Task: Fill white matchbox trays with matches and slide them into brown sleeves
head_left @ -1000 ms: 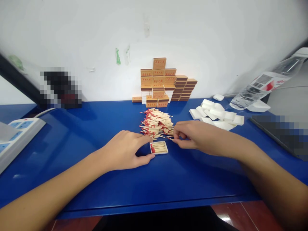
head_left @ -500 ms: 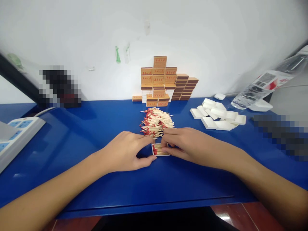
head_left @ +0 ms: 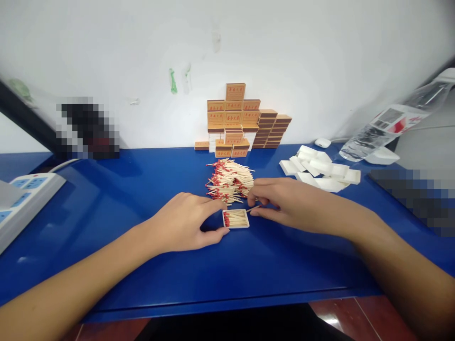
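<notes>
A small white matchbox tray [head_left: 241, 227] lies on the blue table with a layer of red-headed matches [head_left: 236, 218] in it. My left hand [head_left: 188, 222] grips the left end of the tray between thumb and forefinger. Just right of the tray, my right hand [head_left: 280, 203] is closed on a single matchstick [head_left: 253, 208], whose pale end points toward the tray. Behind both hands is a heap of loose matches [head_left: 227, 180], most heads facing left. The right fingers partly cover the heap's right edge.
Orange matchboxes [head_left: 233, 117] are stacked against the wall. White empty trays [head_left: 323, 168] lie in a pile at the right, with a plastic bottle [head_left: 387, 121] leaning behind them. A power strip [head_left: 39, 192] sits at the left on the blue table [head_left: 159, 279].
My right hand has lifted out of the tray and moved a little right, now showing a matchstick in its fingers. My left hand stays at the tray.
</notes>
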The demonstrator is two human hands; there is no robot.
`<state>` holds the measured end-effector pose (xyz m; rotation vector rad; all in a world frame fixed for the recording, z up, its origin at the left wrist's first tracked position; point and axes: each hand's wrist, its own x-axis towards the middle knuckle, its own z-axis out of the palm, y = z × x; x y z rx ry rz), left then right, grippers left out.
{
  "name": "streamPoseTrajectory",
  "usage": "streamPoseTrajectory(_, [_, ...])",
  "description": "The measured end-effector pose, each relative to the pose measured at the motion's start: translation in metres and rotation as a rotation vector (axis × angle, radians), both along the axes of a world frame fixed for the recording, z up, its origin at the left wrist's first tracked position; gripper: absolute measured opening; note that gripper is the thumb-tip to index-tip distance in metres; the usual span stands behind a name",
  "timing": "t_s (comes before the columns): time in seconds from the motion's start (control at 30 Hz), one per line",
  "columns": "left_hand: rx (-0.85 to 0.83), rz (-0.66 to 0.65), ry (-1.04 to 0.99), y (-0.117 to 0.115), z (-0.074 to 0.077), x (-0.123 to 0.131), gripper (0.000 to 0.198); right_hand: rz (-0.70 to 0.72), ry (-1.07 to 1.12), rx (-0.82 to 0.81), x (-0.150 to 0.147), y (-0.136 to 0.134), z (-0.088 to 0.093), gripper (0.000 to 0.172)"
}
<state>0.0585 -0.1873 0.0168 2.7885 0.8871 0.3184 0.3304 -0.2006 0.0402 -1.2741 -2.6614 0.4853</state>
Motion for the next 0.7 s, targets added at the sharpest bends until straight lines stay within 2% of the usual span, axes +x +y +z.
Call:
streamPoseTrajectory(0.17, [-0.002,0.002,0.018,0.0,0.0,0.0,0.03,-0.041,-0.049,-0.097,0.005,0.001,-0.002,0.017])
streamPoseTrajectory(0.3, [0.008,0.009,0.017,0.0,0.0,0.0,0.03,-0.041,0.023,-0.086,0.001,0.0,-0.001,0.02])
streamPoseTrajectory(0.43, [0.021,0.002,0.023,-0.001,0.0,0.0,0.03,-0.029,0.113,-0.067,-0.003,0.002,0.0,0.013])
streamPoseTrajectory(0.53, [0.091,-0.019,-0.005,-0.002,0.0,-0.001,0.032,-0.012,0.164,-0.054,-0.007,0.001,0.001,0.005])
streamPoseTrajectory(0.63, [0.099,-0.008,-0.026,-0.001,-0.001,0.0,0.035,-0.015,0.256,-0.005,-0.01,-0.001,0.0,0.021])
streamPoseTrajectory(0.7, [0.054,0.019,-0.042,-0.001,-0.003,0.0,0.036,-0.035,0.321,0.008,-0.012,-0.003,0.0,0.023])
